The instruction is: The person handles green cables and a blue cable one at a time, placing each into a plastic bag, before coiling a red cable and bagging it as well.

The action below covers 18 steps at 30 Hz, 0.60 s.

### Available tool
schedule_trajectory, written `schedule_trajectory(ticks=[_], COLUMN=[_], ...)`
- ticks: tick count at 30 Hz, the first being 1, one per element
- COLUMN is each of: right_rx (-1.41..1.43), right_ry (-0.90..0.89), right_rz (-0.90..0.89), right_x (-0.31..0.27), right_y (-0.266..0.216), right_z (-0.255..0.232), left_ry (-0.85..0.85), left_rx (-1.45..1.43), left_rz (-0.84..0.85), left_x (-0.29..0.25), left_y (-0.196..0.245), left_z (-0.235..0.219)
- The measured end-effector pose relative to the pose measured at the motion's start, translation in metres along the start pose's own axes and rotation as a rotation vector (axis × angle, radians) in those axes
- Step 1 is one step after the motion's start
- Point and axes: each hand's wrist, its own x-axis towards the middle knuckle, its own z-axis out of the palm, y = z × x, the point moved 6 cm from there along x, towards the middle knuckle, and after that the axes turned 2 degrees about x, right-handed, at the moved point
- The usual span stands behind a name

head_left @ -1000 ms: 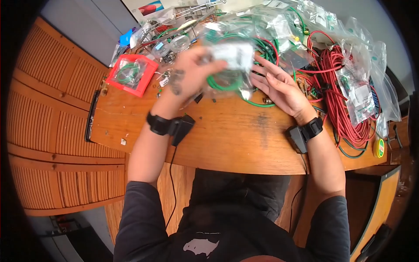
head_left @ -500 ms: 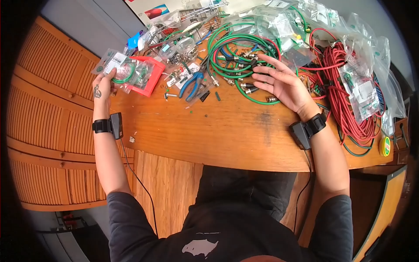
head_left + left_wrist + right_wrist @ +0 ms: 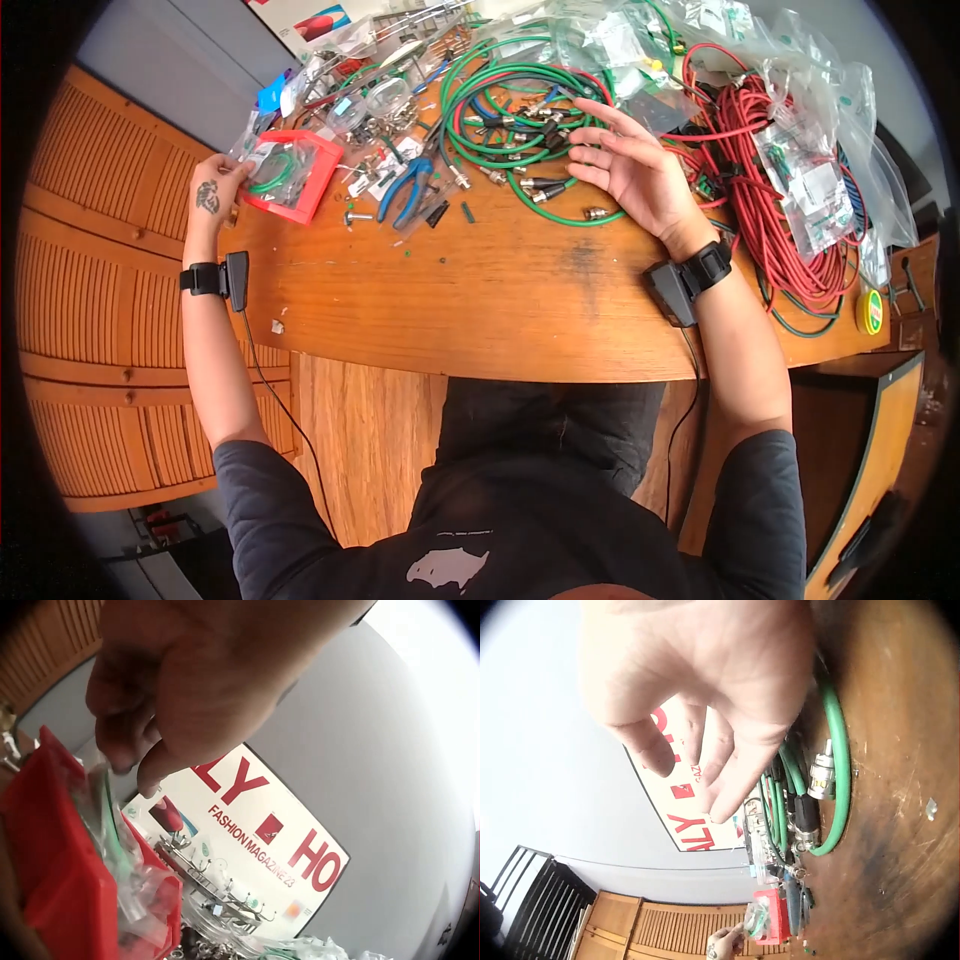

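My left hand [image 3: 215, 190] is at the left side of the red tray [image 3: 325, 170]. Its thumb and fingertips pinch the edge of a clear plastic bag [image 3: 285, 178] with a coiled green cable inside. That bag [image 3: 124, 855] sits within the tray walls in the left wrist view, its top at my fingertips. My right hand [image 3: 640, 175] hovers with a turned-up palm, fingers loosely spread and nothing in them. Just left of it lie coiled green cables [image 3: 470, 85] with metal connectors; one green cable [image 3: 836, 742] curves below the hand in the right wrist view.
Blue-handled pliers [image 3: 405, 195] and small loose parts lie between tray and coils. A bundle of red cable [image 3: 755, 190] and clear bags [image 3: 815, 210] cover the right side. A yellow-green round tin [image 3: 870, 312] stands near the right edge. A metal rack [image 3: 217, 892] stands behind.
My left hand has carried the bagged green cable from the middle leftward and lowered it into the red tray. My right hand stays nearly in place, its fingers slightly more curled.
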Motion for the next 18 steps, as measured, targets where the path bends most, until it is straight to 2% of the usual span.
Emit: schedule_trajectory(ticks=[2,3,4,6,7,9,10,11,12,13,17,18], right_rx=[0.001,0.018,0.034,0.042,0.051,0.041,0.036,0.036,0.037,-0.004,-0.023,-0.025], right_ry=[0.029,0.034,0.039,0.081,0.085,0.146,0.142,0.157,0.173,0.265,0.290,0.297], right_rz=[-0.031,-0.060,-0.090,-0.109,-0.115,-0.125,-0.124,-0.115,-0.105,-0.114,-0.137,-0.142], right_x=[-0.001,-0.001,-0.001,-0.003,-0.003,-0.003,-0.003,-0.003,-0.004,-0.005,-0.005,-0.004], right_y=[-0.006,-0.009,-0.013,-0.017,-0.018,-0.018,-0.018,-0.016,-0.014,-0.014,-0.017,-0.016], right_z=[-0.001,-0.003,-0.004,-0.010,-0.017,-0.017,-0.017,-0.020,-0.021,-0.019,-0.020,-0.018], left_ry=[-0.165,-0.073,-0.073,0.274,0.180,-0.021,-0.146,-0.201,-0.214,-0.182,-0.080,-0.084], left_rx=[0.096,0.270,0.266,0.199,0.102,-0.093,-0.150,-0.180,-0.180,-0.205,-0.075,-0.078], left_rz=[-0.006,0.120,0.126,0.272,0.195,0.311,0.326,0.328,0.362,0.425,0.406,0.413], left_x=[-0.010,-0.009,-0.008,-0.021,-0.034,-0.057,-0.056,-0.068,-0.073,-0.070,-0.056,-0.055], left_y=[0.011,0.023,0.027,0.064,0.094,0.149,0.158,0.183,0.201,0.210,0.215,0.218], left_z=[0.016,0.016,0.021,0.014,0.019,0.041,0.065,0.075,0.086,0.101,0.148,0.147])
